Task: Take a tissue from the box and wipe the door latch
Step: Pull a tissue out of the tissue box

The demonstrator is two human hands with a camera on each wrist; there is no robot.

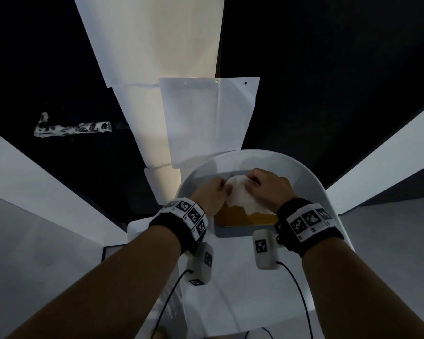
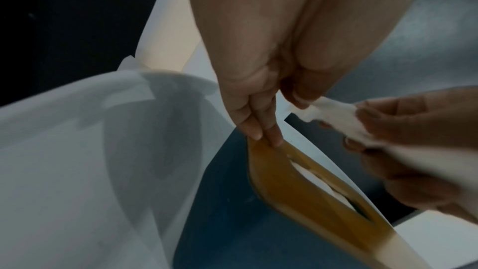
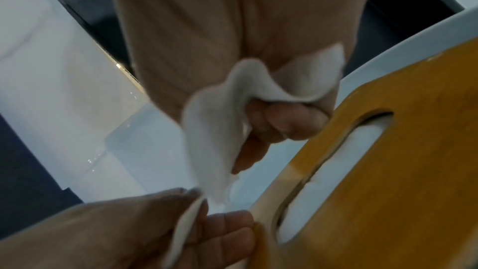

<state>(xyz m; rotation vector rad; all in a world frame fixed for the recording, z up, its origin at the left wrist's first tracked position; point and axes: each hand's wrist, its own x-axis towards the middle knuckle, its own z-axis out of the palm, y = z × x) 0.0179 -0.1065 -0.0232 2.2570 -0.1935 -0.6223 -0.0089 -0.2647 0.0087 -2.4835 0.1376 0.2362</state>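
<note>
Door latch (image 1: pixel 71 128): far left on the dark panel, a bright, mottled, bar-shaped piece with an upturned left end; well apart from both hands.

Paper sheets (image 1: pixel 206 118): smooth white rectangles hung overlapping down the middle of the dark wall, the front one creased and punched with small holes.

Left hand (image 1: pixel 209 195): wrist banded in black with square-coded markers. Thumb and forefinger pinched the left edge of the tissue; the remaining fingertips (image 2: pixel 269 138) pressed down on the box lid's near corner.

Tissue (image 1: pixel 240 194): soft, white, fuzzy-edged sheet, crumpled and stretched between the two hands, lying over the middle of the box top.

Tissue box (image 1: pixel 240 217): flat, with a smooth amber wooden lid, rounded corners and a long oval slot showing white tissue inside. It sat in a shallow recess of the white rounded surface (image 1: pixel 304 172), a glossy moulded shape with a curved far rim.

Right hand (image 1: pixel 267 187): banded like the other. Fingers (image 3: pixel 284 122) curled and clenched round the tissue's right portion, bunching folds against the palm.

White pods (image 1: pixel 264 250): two small rounded units with coded markers and black cables, below the wrists.
</note>
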